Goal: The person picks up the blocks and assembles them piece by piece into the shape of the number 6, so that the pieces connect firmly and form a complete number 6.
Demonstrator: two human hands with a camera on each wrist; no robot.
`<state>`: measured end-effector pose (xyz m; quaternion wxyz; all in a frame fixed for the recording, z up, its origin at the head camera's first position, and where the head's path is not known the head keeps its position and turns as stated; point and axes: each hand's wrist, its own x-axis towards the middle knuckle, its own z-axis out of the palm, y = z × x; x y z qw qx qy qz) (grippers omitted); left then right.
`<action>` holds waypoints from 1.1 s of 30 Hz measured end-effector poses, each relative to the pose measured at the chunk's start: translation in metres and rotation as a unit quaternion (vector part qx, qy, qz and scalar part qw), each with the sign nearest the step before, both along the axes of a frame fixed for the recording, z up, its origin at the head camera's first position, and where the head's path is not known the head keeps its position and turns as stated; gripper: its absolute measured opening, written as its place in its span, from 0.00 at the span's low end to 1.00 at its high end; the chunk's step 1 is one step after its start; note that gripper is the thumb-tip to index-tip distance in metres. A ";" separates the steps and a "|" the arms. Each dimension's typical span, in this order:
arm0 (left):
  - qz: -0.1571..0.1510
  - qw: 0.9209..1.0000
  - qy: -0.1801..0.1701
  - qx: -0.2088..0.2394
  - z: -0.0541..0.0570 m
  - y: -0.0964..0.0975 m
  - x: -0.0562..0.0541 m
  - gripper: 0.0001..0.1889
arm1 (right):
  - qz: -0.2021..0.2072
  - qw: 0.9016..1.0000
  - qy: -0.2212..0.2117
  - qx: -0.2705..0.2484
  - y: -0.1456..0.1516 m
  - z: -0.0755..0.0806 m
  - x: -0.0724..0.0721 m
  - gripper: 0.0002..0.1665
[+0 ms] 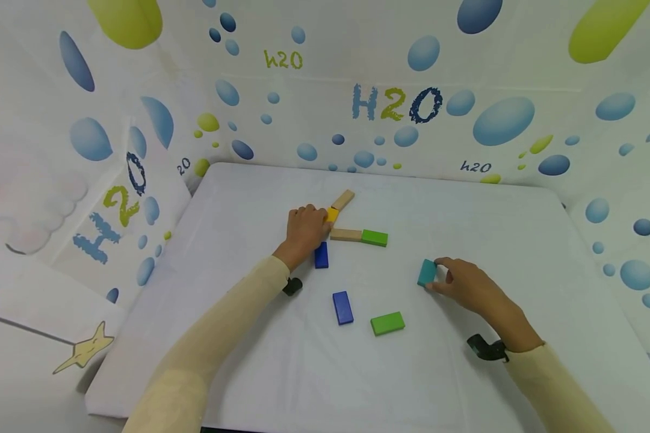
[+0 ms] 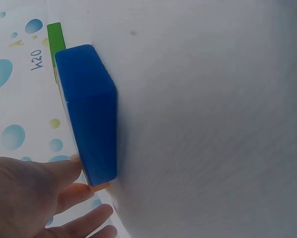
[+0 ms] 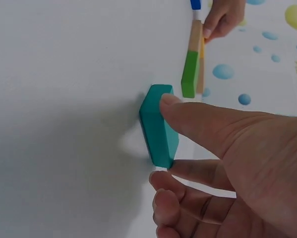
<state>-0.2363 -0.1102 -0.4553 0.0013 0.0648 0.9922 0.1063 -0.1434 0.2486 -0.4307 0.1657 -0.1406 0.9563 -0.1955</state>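
Note:
My left hand (image 1: 306, 227) pinches a yellow block (image 1: 332, 214) that lies end to end with a plain wooden block (image 1: 343, 199); the fingers hide part of it. Just below that hand sits a dark blue block (image 1: 321, 255), which looms large in the left wrist view. To the right, a second plain wooden block (image 1: 346, 235) meets a green block (image 1: 375, 238) in a straight line. My right hand (image 1: 468, 285) holds a teal block (image 1: 427, 273) between thumb and forefinger, close over the white cloth; its other fingers curl loosely in the right wrist view.
Nearer the front lie another blue block (image 1: 343, 308) and another green block (image 1: 387, 323), apart from each other. A white cloth covers the table (image 1: 439, 385). Behind it rises a backdrop (image 1: 325, 78) printed with blue and green drops.

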 end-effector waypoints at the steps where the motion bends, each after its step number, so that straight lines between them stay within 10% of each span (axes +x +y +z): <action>1: 0.000 1.000 0.000 0.000 0.000 0.000 0.000 0.22 | 0.004 1.000 0.001 0.000 -0.002 -0.001 -0.002 0.40; 33: 0.001 1.000 0.012 -0.002 -0.002 0.001 0.001 0.21 | 0.051 0.999 -0.008 0.003 -0.056 -0.002 -0.037 0.39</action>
